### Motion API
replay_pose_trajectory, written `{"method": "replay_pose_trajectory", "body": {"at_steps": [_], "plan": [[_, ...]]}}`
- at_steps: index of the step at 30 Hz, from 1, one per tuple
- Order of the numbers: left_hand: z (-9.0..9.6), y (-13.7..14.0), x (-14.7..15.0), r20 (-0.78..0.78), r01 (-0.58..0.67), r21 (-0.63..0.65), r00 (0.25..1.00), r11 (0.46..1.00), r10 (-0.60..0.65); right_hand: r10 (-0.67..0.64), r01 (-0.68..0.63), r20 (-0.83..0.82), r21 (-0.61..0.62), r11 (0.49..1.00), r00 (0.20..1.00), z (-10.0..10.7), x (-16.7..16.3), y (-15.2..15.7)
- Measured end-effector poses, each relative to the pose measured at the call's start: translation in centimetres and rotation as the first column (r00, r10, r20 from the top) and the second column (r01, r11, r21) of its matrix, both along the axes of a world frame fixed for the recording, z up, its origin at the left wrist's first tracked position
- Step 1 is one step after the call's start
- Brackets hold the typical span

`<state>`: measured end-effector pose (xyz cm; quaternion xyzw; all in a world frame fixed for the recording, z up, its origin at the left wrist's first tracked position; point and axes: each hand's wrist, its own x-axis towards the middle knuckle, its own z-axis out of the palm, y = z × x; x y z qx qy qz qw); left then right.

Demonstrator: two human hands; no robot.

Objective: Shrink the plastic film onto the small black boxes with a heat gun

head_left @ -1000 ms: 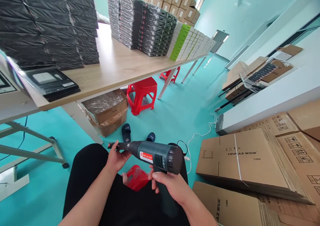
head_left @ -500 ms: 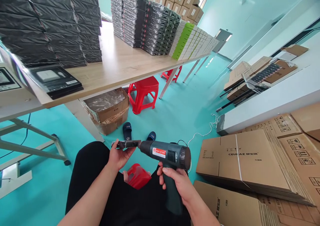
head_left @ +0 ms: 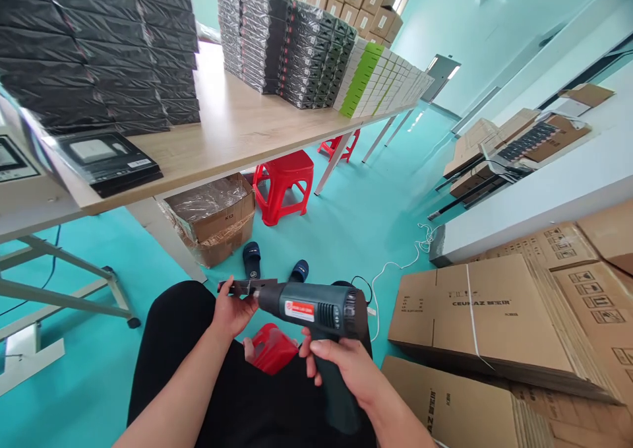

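Note:
My right hand (head_left: pixel 336 362) is wrapped round the handle of a dark green heat gun (head_left: pixel 311 306) with a red and white label. Its nozzle points left, close by the fingers of my left hand (head_left: pixel 235 313). Between those fingers is a thin, dark, flat box (head_left: pixel 247 287), held nearly edge-on above my lap; its face is hidden from me. The box has a shiny, film-like surface. Below both hands, the red stool seat (head_left: pixel 271 349) shows between my black-clad legs.
A wooden table (head_left: pixel 237 128) bears stacks of black wrapped boxes (head_left: pixel 109 52) and white-green boxes (head_left: pixel 366 78). Under it stand an open carton (head_left: pixel 222 220) and a red stool (head_left: pixel 287 177). Flattened cartons (head_left: pixel 475 322) lie at right. A white cord (head_left: pixel 395 263) trails over the floor.
The heat gun has moved left in my right hand, its nozzle now in front of the box's right part and nearer my left fingers. My left hand has barely shifted.

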<state>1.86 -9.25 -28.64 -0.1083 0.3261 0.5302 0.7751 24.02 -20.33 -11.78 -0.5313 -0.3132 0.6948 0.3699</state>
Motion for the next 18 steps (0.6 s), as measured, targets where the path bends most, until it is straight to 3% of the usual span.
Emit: {"method": "replay_pose_trajectory", "body": {"at_steps": [5, 9, 14, 18], "plan": [[0.0, 0.2, 0.2, -0.032, -0.013, 0.009, 0.999, 1.000, 0.013, -0.070, 0.071, 0.046, -0.005, 0.997, 0.996, 0.7, -0.3, 0.8], [0.0, 0.1, 0.3, -0.083, -0.006, 0.039, 0.997, 0.999, 0.009, -0.003, 0.003, 0.006, -0.013, 1.000, 1.000, 0.7, -0.2, 1.1], [0.0, 0.1, 0.2, -0.050, -0.061, 0.021, 0.997, 0.998, 0.062, -0.101, 0.103, 0.059, -0.021, 0.994, 0.993, -0.3, 0.1, 1.4], [0.2, 0.0, -0.1, -0.002, -0.063, 0.031, 0.998, 0.998, 0.063, -0.148, 0.147, -0.040, -0.031, 0.989, 0.988, -1.2, 1.9, 0.8]]}}
